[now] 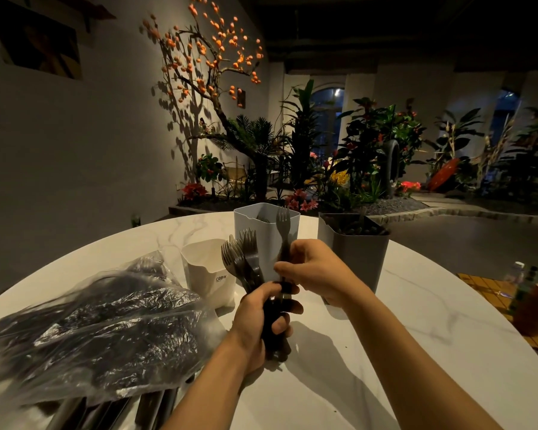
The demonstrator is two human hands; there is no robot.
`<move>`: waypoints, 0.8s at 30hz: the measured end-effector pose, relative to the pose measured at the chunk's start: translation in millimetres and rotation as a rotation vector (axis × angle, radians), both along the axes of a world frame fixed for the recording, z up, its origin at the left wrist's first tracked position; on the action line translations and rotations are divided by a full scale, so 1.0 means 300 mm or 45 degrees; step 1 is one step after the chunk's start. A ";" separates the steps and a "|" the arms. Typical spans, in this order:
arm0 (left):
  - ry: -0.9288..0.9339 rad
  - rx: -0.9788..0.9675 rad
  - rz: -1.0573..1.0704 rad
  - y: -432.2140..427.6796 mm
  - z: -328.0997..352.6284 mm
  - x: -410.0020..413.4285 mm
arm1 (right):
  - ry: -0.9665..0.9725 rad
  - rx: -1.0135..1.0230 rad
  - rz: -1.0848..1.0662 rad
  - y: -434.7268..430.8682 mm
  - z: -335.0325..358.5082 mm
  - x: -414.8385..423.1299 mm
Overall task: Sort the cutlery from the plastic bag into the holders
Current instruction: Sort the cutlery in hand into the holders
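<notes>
My left hand (263, 324) grips a bunch of black-handled forks (243, 259) upright, tines up, above the white marble table (370, 352). My right hand (314, 271) pinches a single fork (282, 225) that stands taller than the bunch, in front of the light grey holder (261, 221). A short white holder (205, 265) stands left of it and a dark grey holder (354, 252) with cutlery inside stands to the right. The clear plastic bag (100, 330) full of dark cutlery lies at the left.
Several loose metal pieces (112, 411) stick out under the bag at the near edge. An orange cup (534, 308) and small bottles (522, 283) sit on a yellow mat beyond the table at the right. Plants and a decorative tree fill the background.
</notes>
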State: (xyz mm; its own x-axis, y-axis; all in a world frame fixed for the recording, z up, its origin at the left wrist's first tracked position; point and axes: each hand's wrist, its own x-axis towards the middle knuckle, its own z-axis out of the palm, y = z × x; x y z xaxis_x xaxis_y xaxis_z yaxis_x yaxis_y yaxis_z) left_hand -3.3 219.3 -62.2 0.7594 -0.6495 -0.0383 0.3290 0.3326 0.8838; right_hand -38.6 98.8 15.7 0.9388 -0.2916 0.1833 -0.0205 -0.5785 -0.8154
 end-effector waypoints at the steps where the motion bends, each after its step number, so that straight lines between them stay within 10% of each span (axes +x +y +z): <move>1: -0.001 0.002 0.008 -0.001 0.000 0.000 | -0.008 -0.014 -0.012 0.000 -0.001 0.001; 16: 0.071 -0.083 0.057 -0.004 -0.018 0.025 | -0.106 0.248 -0.089 -0.027 0.040 -0.009; 24: 0.053 -0.089 0.072 -0.005 -0.023 0.026 | -0.699 0.235 -0.291 -0.130 0.123 -0.074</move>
State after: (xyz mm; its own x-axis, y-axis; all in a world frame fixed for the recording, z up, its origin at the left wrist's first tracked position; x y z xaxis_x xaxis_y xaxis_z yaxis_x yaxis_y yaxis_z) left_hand 4.5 217.9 -69.2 0.7935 -0.6080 -0.0272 0.3444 0.4117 0.8437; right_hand -60.8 59.9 52.7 0.6323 -0.5469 0.5487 0.3235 -0.4572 -0.8285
